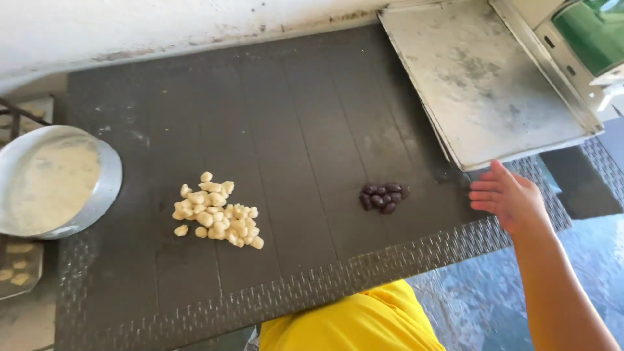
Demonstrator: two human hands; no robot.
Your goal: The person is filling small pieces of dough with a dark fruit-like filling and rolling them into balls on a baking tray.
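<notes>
Hovering with fingers (482, 194) loosely extended and holding nothing, the right hand (513, 198) nears small dark pieces (383, 197), likely light, smooth, best pinched singly.

Left of the pale dough pieces (218, 214), the metal bowl (107, 188) is cut by the picture edge; the left hand is out of view; the dark pieces (383, 197) are too small to identify.

The bench (292, 117) is dark and matt, with a woven, rough-looking border along its near edge. Behind the dark glossy pieces (383, 197) lies a dull, scratched metal tray (481, 84). Far left of these pieces a smooth metal bowl (110, 188) holds pale powder, and the cream lumps (218, 214) look soft and matt.
</notes>
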